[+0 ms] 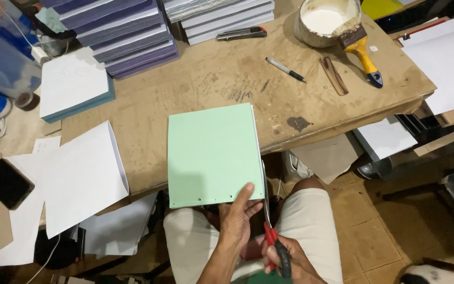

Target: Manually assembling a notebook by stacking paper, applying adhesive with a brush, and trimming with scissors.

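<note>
A light green booklet (211, 152) with a white page block lies half over the near edge of the brown paper-covered table (206, 79). My left hand (237, 218) pinches its near right corner, thumb on the cover beside small punched holes. My right hand (285, 257) grips red-and-black scissors (270, 221), whose blades run along the booklet's right edge.
Stacks of bound books (127, 31) stand at the back left. A glue pot (324, 21) with a yellow-handled brush (361, 50), a pen (286, 69) and a utility knife (241, 34) lie farther back. White sheets (82, 176) and a phone (7, 184) sit to the left.
</note>
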